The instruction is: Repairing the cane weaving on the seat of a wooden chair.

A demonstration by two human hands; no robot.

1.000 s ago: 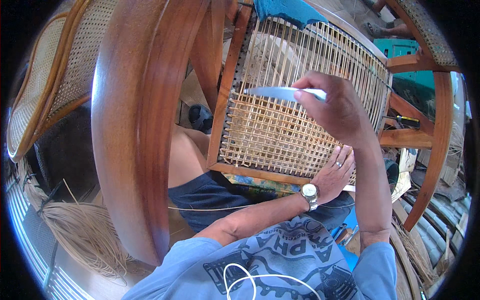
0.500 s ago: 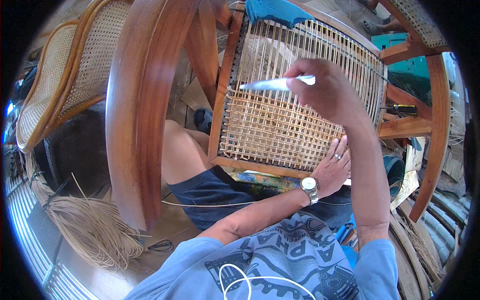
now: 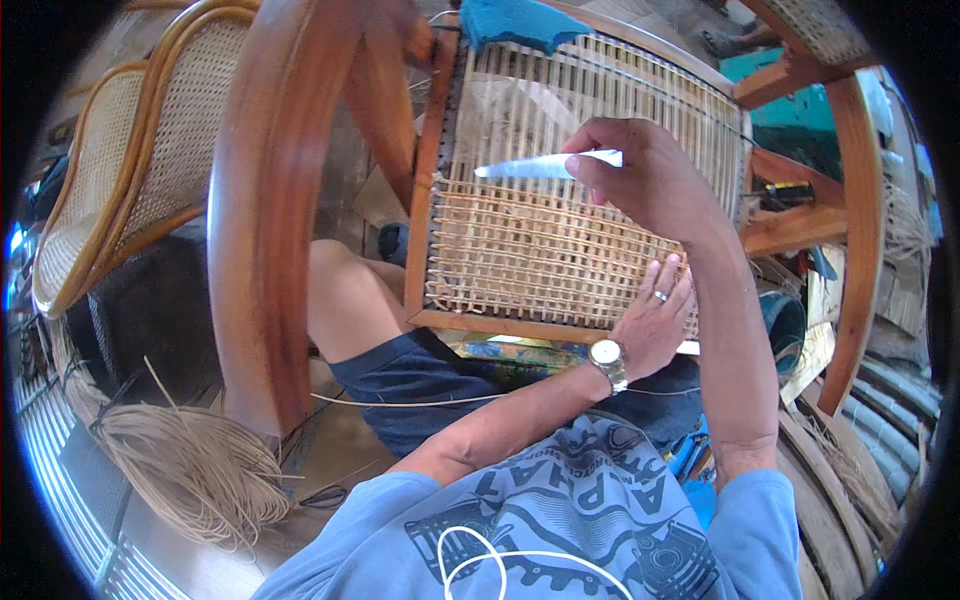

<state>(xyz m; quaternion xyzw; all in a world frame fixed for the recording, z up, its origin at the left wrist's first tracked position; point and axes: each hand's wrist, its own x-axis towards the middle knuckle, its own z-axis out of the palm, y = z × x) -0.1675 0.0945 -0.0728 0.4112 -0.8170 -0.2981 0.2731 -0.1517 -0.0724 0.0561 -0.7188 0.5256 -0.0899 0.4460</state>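
Note:
In front of me is a wooden chair frame with a half-woven cane seat [image 3: 530, 262]. The near part has a crossed weave; on the far part, strands run mostly one way. My right hand [image 3: 640, 180] pinches a shiny white tapered tool [image 3: 530, 167] over the seat, its narrow tip pointing left. Its exact kind is unclear. My left hand [image 3: 655, 310], with a ring and a wristwatch [image 3: 607, 362], lies with fingers stretched out on the weave near the seat's near right corner. My right forearm passes just beside it.
A thick curved wooden piece [image 3: 270, 210] rises left of the seat. Beyond it stands a cane-backed chair [image 3: 175, 130]. A coil of cane strands [image 3: 195, 470] lies at lower left. Blue cloth [image 3: 520, 22] hangs over the far left seat corner. A screwdriver [image 3: 785, 193] rests at the right.
The seat and chair frame appear slightly farther left and up in the picture. Both hands keep nearly the same pose, and the white tool is still held with its tip to the left.

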